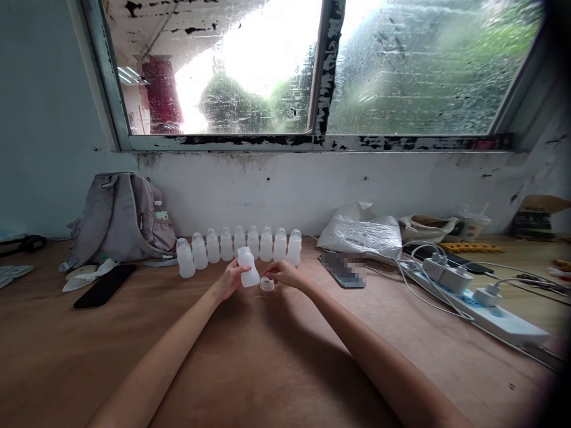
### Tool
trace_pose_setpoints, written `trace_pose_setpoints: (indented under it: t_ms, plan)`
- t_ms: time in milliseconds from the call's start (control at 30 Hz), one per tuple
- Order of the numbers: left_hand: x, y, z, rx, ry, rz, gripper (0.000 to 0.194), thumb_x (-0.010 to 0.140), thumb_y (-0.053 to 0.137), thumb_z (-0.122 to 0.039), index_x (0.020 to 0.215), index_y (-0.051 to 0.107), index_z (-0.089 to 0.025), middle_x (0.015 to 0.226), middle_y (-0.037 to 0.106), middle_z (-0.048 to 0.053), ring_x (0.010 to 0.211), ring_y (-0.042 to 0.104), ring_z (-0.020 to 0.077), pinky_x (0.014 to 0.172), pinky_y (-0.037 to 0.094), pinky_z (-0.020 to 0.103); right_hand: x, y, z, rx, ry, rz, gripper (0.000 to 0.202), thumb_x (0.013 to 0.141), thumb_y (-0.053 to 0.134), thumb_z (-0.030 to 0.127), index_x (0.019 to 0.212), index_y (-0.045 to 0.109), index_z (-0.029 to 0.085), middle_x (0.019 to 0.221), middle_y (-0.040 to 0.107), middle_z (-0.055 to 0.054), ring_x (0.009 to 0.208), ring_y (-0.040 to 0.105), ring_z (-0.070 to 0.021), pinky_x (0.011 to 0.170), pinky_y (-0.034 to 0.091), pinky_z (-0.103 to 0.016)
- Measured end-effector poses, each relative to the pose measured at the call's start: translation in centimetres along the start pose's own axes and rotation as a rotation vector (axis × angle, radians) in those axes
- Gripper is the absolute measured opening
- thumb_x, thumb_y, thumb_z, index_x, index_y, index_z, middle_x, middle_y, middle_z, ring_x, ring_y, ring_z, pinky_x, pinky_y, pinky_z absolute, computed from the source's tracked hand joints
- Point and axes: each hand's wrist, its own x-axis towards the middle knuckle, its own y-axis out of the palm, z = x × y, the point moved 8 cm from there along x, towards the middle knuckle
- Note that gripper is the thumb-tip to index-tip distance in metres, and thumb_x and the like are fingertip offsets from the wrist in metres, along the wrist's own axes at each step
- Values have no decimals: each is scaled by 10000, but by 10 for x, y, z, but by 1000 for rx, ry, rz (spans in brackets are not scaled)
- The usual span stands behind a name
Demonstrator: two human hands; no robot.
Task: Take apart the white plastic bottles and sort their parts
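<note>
A frosted white baby bottle (248, 272), without its cap, is tilted in my left hand (231, 278), whose fingers wrap its side. Just right of it, my right hand (284, 274) pinches a clear bottle cap (266, 285) at or just above the table; I cannot tell whether it touches. Behind both hands stands a row of several similar baby bottles (226, 244) with clear caps on, upright along the wall side of the table (250, 368).
A grey backpack (118, 217) and a black phone (106, 286) are on the left. To the right are a silver plastic bag (361, 230), another phone (345, 272), and a white power strip (491, 315) with chargers and loose cables. A window rises above the wall.
</note>
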Motion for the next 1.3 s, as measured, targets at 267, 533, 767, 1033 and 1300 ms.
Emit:
trace_pose_setpoints:
  t_ms: [267, 533, 767, 1033, 1300]
  plan:
    - [4, 6, -17, 8, 257, -34, 537, 616, 693, -236, 1105, 488, -151, 959, 607, 87, 928, 540, 219, 791, 402, 321, -20, -1, 64, 173, -127, 147, 376, 673, 597, 403, 961, 580, 163, 860, 609, -38, 768, 551, -157, 637, 422, -242]
    - [8, 6, 1, 244, 256, -70, 545, 636, 673, -306, 1135, 483, -197, 1202, 489, 102, 1141, 409, 240, 941, 319, 359, -9, -49, 42, 285, -163, -232, 361, 631, 608, 353, 923, 508, 165, 839, 571, -34, 777, 542, -171, 641, 428, -265]
    - [0, 15, 28, 822, 202, 27, 544, 608, 674, -341, 1113, 512, -219, 1146, 531, 87, 1090, 441, 259, 952, 279, 391, -26, -133, -45, 53, 59, -853, 479, 574, 602, 339, 971, 381, 189, 851, 532, -39, 752, 520, -188, 662, 411, -318]
    - [-1, 19, 27, 948, 268, 8, 303, 666, 605, -353, 934, 572, -214, 939, 596, 54, 873, 529, 214, 810, 373, 327, -21, -129, -120, 20, 199, -659, 313, 492, 609, 192, 770, 466, 199, 794, 568, -65, 712, 534, -226, 617, 412, -350]
    - [1, 11, 24, 977, 331, -71, 201, 669, 597, -321, 830, 612, -202, 851, 580, 55, 830, 511, 203, 785, 379, 311, -14, -124, -125, -15, 110, -610, 484, 521, 584, 194, 982, 437, 206, 931, 575, -90, 820, 549, -263, 662, 437, -383]
